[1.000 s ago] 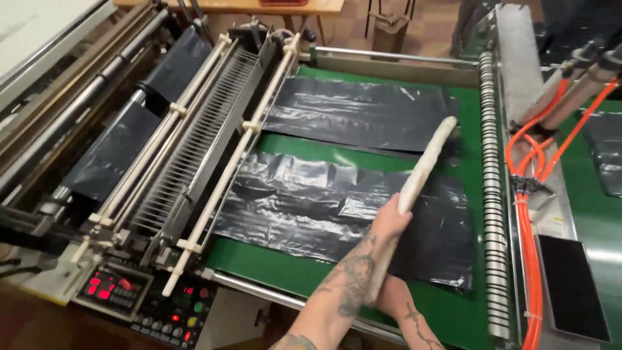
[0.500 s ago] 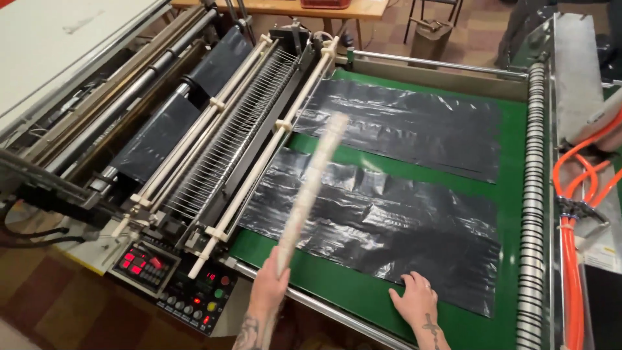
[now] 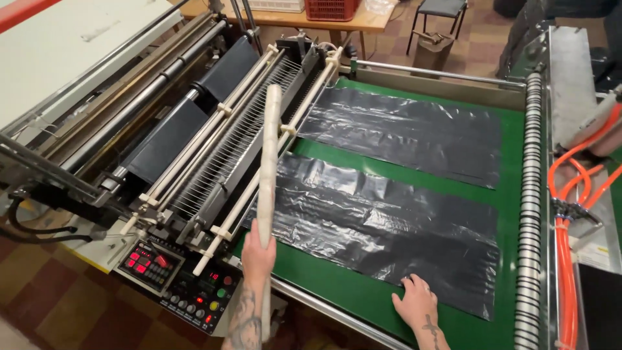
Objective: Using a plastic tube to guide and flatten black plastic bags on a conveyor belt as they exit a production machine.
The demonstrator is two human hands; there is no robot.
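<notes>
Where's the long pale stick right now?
In the head view the long pale stick is left of centre, gripped low down by the left hand, its upper end over the machine's comb rack, beside the nearer black plastic sheet.

Below my left hand (image 3: 258, 249), at the machine's near left corner, sits a dark control panel (image 3: 175, 285). Its small rectangular screens (image 3: 144, 262) glow with red digits, and round red, green and yellow buttons lie beside them. A small yellow label (image 3: 602, 249) sticks to the grey housing far right.
</notes>
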